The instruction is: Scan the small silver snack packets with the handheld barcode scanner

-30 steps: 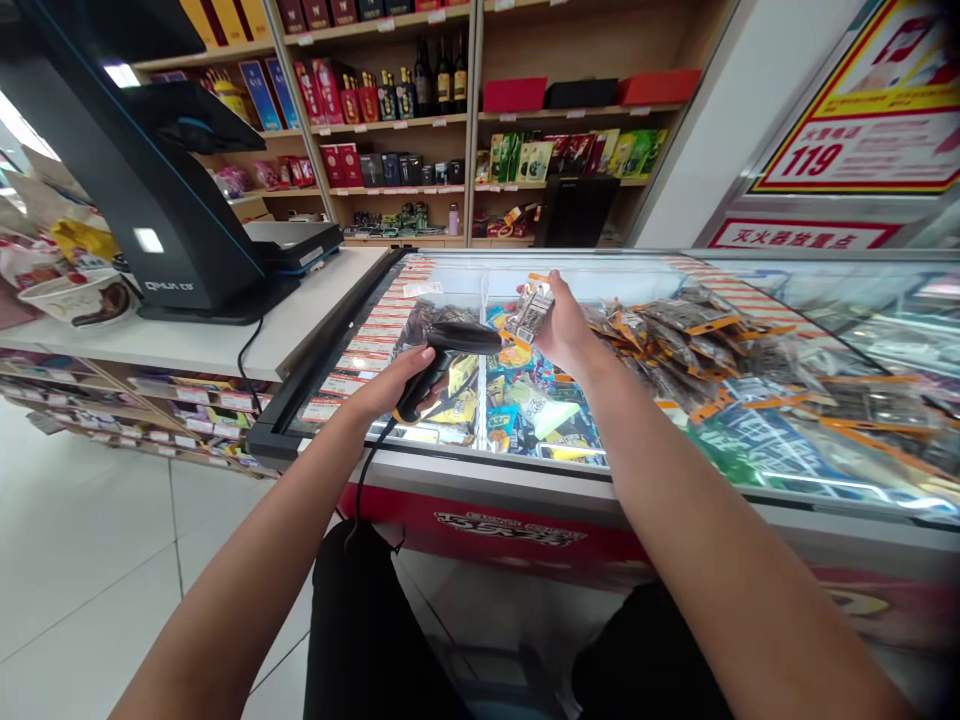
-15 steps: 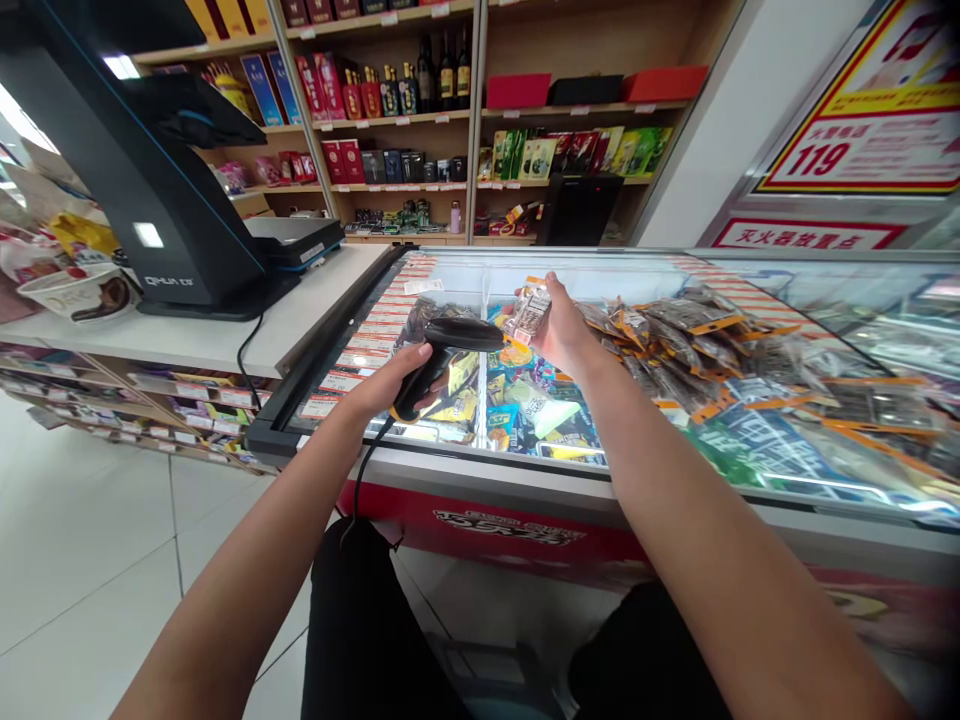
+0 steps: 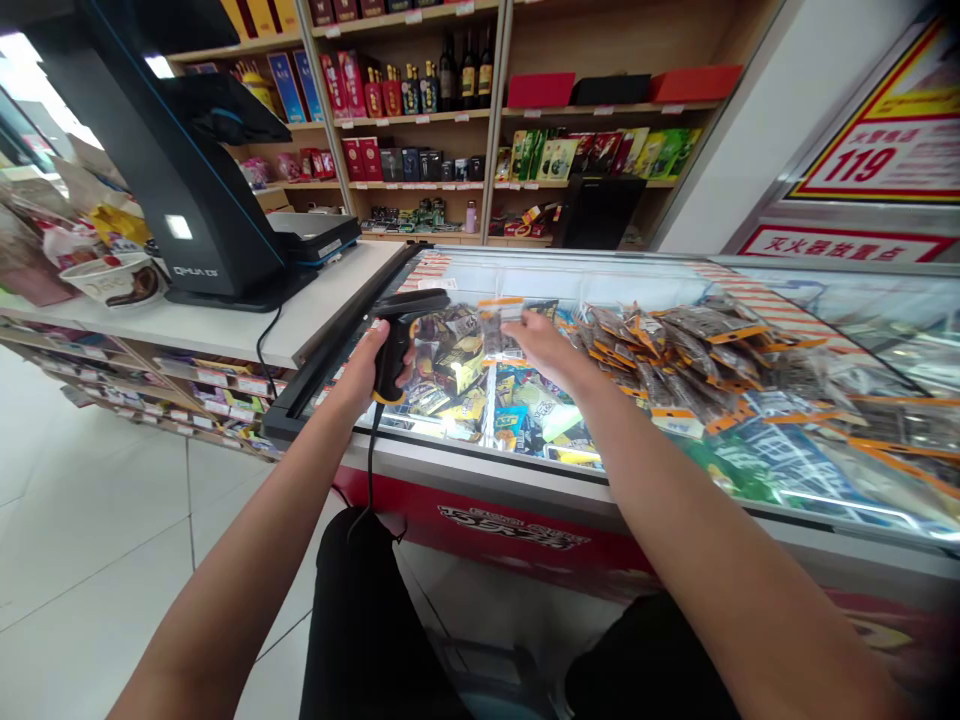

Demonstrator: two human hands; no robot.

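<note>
My left hand (image 3: pixel 380 362) is wrapped round the handle of a black and yellow barcode scanner (image 3: pixel 411 302), whose cable hangs down over the freezer's front edge. My right hand (image 3: pixel 547 345) pinches a small clear snack packet (image 3: pixel 500 325) with an orange top and bottom edge, right of the scanner and above the glass. Beneath both hands lies the glass top of a chest freezer (image 3: pixel 517 478), with colourful packaged goods showing through it. To the right of my right hand, a pile of similar orange-edged packets (image 3: pixel 686 350) lies on the glass.
At the left, a counter (image 3: pixel 330 290) carries a dark checkout terminal (image 3: pixel 202 210) and a white paper bowl (image 3: pixel 116 280). Shelves (image 3: pixel 420 117) of bottles and boxes stand behind the freezer. A green and blue printed bag (image 3: pixel 787 450) lies under the packets at right.
The scanner has moved left and swung away from the packet. My right hand has turned the packet, showing its clear side, and shifted it slightly left. The view has shifted a little.
</note>
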